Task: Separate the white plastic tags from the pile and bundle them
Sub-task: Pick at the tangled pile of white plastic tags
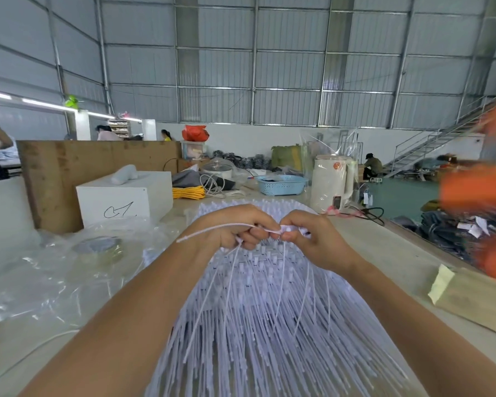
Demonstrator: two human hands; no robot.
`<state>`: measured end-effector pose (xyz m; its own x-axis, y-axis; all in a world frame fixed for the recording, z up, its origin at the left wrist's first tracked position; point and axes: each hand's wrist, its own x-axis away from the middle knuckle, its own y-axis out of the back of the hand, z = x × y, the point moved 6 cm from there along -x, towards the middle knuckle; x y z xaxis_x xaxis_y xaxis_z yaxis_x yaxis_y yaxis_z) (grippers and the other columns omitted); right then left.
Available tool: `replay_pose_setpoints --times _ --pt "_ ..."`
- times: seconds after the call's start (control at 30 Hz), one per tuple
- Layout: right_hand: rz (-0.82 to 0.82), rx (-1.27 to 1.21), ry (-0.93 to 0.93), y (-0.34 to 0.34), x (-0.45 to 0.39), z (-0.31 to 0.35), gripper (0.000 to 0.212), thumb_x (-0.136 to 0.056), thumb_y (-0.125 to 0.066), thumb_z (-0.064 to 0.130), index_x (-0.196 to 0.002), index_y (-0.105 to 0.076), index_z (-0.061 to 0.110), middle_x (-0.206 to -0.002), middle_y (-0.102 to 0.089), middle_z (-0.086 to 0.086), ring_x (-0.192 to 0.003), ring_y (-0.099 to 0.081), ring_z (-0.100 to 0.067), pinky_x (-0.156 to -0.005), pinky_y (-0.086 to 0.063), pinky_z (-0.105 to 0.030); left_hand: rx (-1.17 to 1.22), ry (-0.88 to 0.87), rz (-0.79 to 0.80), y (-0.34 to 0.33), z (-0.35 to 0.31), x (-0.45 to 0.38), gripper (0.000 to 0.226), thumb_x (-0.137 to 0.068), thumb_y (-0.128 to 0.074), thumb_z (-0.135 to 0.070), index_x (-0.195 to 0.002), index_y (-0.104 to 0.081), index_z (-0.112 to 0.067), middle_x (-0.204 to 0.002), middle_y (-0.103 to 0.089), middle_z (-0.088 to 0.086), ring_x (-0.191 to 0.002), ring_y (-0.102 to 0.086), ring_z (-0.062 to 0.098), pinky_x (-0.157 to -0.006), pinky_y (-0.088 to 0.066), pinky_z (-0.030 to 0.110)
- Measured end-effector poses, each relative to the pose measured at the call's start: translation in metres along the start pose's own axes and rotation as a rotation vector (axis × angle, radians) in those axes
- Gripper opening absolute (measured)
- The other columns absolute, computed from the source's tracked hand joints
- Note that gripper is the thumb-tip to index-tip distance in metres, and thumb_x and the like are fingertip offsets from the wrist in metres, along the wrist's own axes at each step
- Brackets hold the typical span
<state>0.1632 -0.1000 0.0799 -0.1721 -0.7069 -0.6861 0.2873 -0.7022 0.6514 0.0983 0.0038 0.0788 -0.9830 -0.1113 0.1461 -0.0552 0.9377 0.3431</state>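
Clear plastic sheeting (pixel 49 270) lies at the left of the table (pixel 390 250). The left hand (pixel 235 227) pinches a few white tags (pixel 212 232), and the right hand (pixel 307 236) grips their heads. Both hover over the big pile of tags (pixel 269 325) spread mid-table. A cream kettle (pixel 331 181) stands at the right.

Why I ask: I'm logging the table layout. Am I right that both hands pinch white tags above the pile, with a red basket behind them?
Not quite. The head view shows the basket is light blue, not red. Both the left hand and right hand do pinch white tags above the pile.
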Motion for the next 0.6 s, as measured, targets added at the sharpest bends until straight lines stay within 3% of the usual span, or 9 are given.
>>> replay_pose_setpoints --times 0.07,0.1,0.17,0.23,0.3,0.43,0.53,0.6 --pt "-0.055 0.069 -0.049 0.007 0.007 -0.017 0.004 -0.088 -0.063 0.008 -0.088 -0.065 0.005 -0.079 -0.056 0.007 -0.070 -0.051 0.002 -0.066 -0.040 -0.011 0.062 0.006 0.099 -0.003 -0.003 0.008 0.039 -0.095 -0.039 -0.008 -0.059 -0.053 -0.008 -0.031 -0.029 -0.009 -0.026 -0.019 0.002 -0.035 -0.015 0.016" --pt "-0.156 0.014 -0.196 0.017 0.015 -0.035 0.007 -0.091 -0.060 0.012 -0.090 -0.065 0.007 -0.078 -0.055 0.009 -0.069 -0.050 0.002 -0.065 -0.044 -0.017 0.050 0.003 0.118 -0.001 -0.005 0.012 0.042 -0.095 -0.040 -0.009 -0.057 -0.057 -0.009 -0.031 -0.030 -0.009 -0.027 -0.021 0.002 -0.035 -0.017 0.015" --pt "-0.487 -0.473 -0.559 0.041 0.038 -0.076 0.014 -0.095 -0.054 0.019 -0.087 -0.061 0.010 -0.070 -0.054 0.008 -0.057 -0.049 -0.005 -0.055 -0.044 -0.023 -0.088 -0.003 0.044 0.010 -0.012 0.020 0.036 -0.095 -0.047 -0.013 -0.063 -0.063 -0.010 -0.035 -0.035 -0.008 -0.031 -0.024 0.004 -0.036 -0.023 0.016" --pt "-0.706 -1.111 -0.726 0.047 0.051 -0.095 0.018 -0.097 -0.048 0.017 -0.084 -0.057 0.008 -0.058 -0.054 0.005 -0.046 -0.045 -0.005 -0.044 -0.040 -0.015 -0.239 -0.004 -0.061 0.018 -0.016 0.024 0.027 -0.095 -0.051 -0.019 -0.074 -0.064 -0.010 -0.039 -0.040 -0.008 -0.034 -0.026 0.005 -0.040 -0.027 0.018" --pt "-0.677 -1.332 -0.740 0.050 0.047 -0.096 0.018 -0.094 -0.042 0.012 -0.078 -0.050 0.011 -0.052 -0.050 0.006 -0.038 -0.039 -0.003 -0.037 -0.034 -0.011 -0.331 0.002 -0.138 0.018 -0.019 0.023 0.024 -0.095 -0.053 -0.023 -0.082 -0.068 -0.009 -0.046 -0.044 -0.006 -0.034 -0.028 0.005 -0.042 -0.029 0.020" --pt "-0.385 -1.254 -0.753 0.050 0.030 -0.082 0.018 -0.086 -0.036 0.011 -0.069 -0.041 0.014 -0.051 -0.035 0.006 -0.035 -0.029 -0.004 -0.030 -0.025 -0.011 -0.318 0.047 -0.179 0.005 -0.018 0.016 0.029 -0.093 -0.046 -0.018 -0.092 -0.071 -0.003 -0.066 -0.049 0.005 -0.037 -0.029 0.010 -0.045 -0.029 0.022" --pt "-0.229 -1.235 -0.733 0.048 0.023 -0.064 0.007 -0.072 -0.049 0.016 -0.068 -0.043 0.015 -0.051 -0.037 0.006 -0.038 -0.031 -0.004 -0.030 -0.027 -0.010 -0.247 0.060 -0.153 -0.003 -0.021 0.015 0.028 -0.088 -0.037 -0.009 -0.096 -0.062 0.001 -0.068 -0.050 0.008 -0.038 -0.028 0.011 -0.043 -0.027 0.018" --pt "-0.166 -1.117 -0.722 0.045 0.020 -0.053 0.017 -0.072 -0.058 0.025 -0.066 -0.045 0.016 -0.053 -0.038 0.006 -0.041 -0.032 -0.005 -0.033 -0.030 -0.010 -0.282 0.012 -0.158 -0.005 -0.029 0.014 0.014 -0.086 -0.041 -0.003 -0.090 -0.054 0.000 -0.075 -0.048 0.014 -0.037 -0.035 0.010 -0.041 -0.030 0.017"
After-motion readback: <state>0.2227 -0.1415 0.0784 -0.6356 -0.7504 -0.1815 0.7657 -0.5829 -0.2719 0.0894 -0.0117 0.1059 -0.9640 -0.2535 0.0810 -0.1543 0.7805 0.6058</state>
